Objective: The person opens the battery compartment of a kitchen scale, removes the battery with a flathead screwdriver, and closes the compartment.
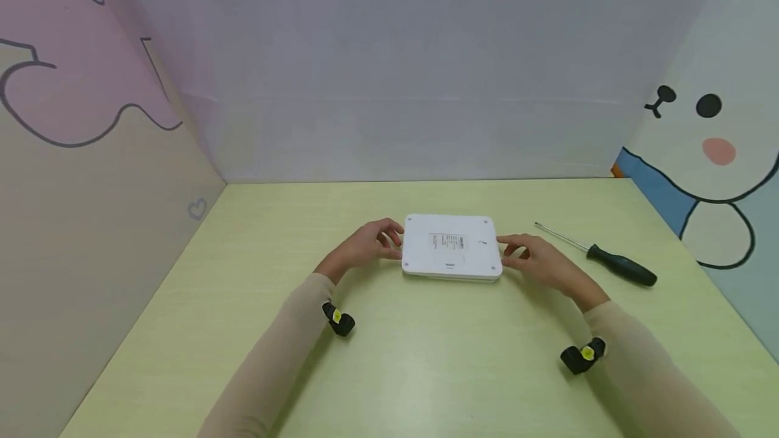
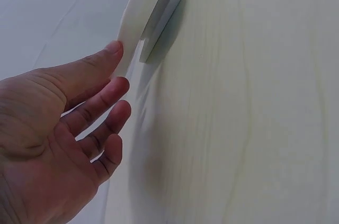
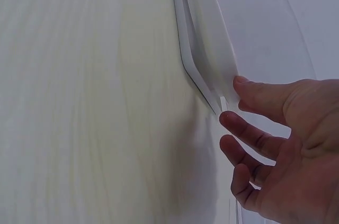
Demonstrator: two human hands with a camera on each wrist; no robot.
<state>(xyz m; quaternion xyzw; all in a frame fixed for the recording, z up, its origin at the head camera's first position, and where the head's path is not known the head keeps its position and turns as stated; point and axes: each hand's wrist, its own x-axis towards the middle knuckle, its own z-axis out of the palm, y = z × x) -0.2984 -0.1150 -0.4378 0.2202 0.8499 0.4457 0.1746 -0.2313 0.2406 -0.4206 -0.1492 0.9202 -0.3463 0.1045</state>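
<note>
A flat white rectangular device lies on the table with a printed label and small corner screws facing up. My left hand holds its left edge between thumb and fingers. On the opposite edge, my right hand grips in the same way. The left wrist view shows the thumb against the rim of the device, other fingers loosely bent. In the right wrist view a narrow gap runs along the side of the device, between its upper panel and lower part. Its underside is hidden.
A screwdriver with a dark handle lies right of the right hand, its tip toward the back left. Pale wood-grain table extends in front. A white wall stands behind; printed cartoon panels flank both sides.
</note>
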